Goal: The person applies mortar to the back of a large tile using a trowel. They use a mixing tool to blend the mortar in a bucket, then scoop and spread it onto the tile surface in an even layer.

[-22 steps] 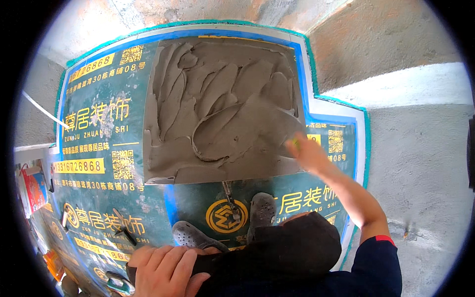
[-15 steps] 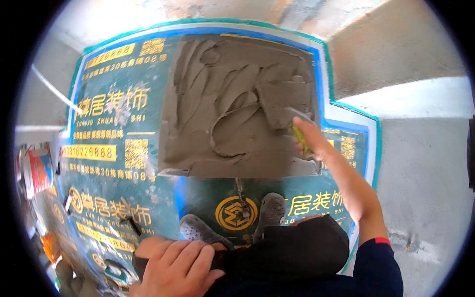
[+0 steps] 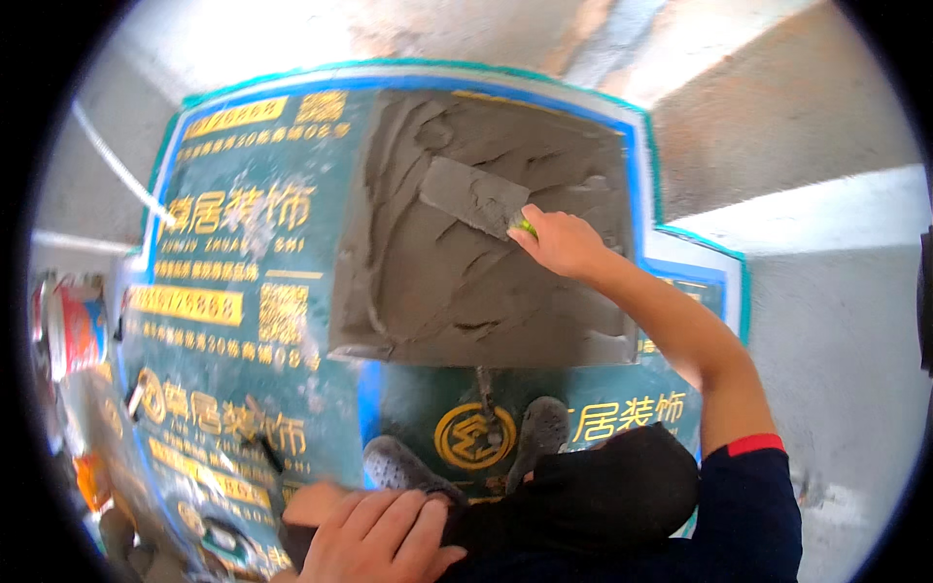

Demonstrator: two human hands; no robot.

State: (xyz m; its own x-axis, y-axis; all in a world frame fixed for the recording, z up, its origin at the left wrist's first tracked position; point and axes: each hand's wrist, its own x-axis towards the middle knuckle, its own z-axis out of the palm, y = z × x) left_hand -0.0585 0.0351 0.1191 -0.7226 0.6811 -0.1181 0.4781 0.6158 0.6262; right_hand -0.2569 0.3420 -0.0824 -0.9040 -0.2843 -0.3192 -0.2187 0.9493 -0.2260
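My right hand (image 3: pixel 564 241) is closed around the yellow-green handle of a trowel (image 3: pixel 471 197). Its flat rectangular blade lies over a square layer of wet grey mortar (image 3: pixel 437 301), pointing up and left, with a lump of mortar on top of it. Ridges and swirls mark the mortar's surface, and a thin edge of what it covers shows at the near left corner. At the bottom, my left hand (image 3: pixel 379 534) rests on my bent knee, fingers laid over it and holding nothing.
Green printed floor sheeting (image 3: pixel 321 389) surrounds the mortar, edged with blue tape. My grey clogs (image 3: pixel 537 432) stand close to its near edge. A red-and-white bucket (image 3: pixel 78 328) is at far left, and a black-handled tool (image 3: pixel 267 449) lies nearer. Bare concrete (image 3: pixel 816 340) is on the right.
My right hand has swept the trowel left across the mortar, turning its blade toward the upper left. The curved ridge in the middle has been flattened. My left hand stays on the knee.
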